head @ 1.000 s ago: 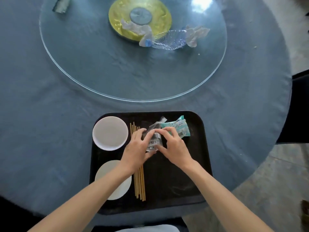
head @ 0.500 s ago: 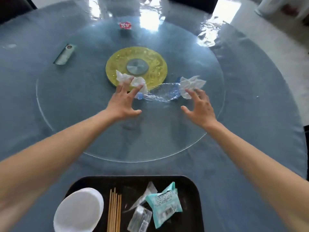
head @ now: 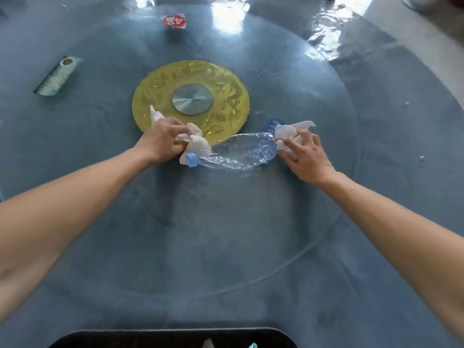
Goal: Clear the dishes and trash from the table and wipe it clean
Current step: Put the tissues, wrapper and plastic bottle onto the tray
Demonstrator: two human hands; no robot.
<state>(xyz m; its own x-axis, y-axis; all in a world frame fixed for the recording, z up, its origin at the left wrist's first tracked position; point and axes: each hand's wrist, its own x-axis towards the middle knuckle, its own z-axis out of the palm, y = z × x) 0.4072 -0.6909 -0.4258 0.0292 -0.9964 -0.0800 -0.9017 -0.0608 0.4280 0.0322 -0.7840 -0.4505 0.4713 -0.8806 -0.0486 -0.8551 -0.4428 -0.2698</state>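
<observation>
A crushed clear plastic bottle [head: 241, 151] with a blue cap lies on the glass turntable [head: 226, 222], just in front of the yellow centre disc [head: 226, 84]. My left hand [head: 160, 141] grips a crumpled white tissue [head: 197, 144] at the bottle's cap end. At the other end, my right hand [head: 306, 156] closes its fingers on a second crumpled white tissue [head: 288, 133]. Only the far rim of the black tray [head: 163, 339] shows at the bottom edge.
A green-and-white packet [head: 57, 76] lies at the turntable's far left. A small red-and-white wrapper [head: 174, 21] sits at the far side. Small white crumbs [head: 421, 157] dot the blue tablecloth [head: 401, 84] on the right.
Both hands left the tray and reached out to the turntable. They went from spread open near the tissues to closed on one tissue each. The view moved forward, leaving only the tray's rim in sight.
</observation>
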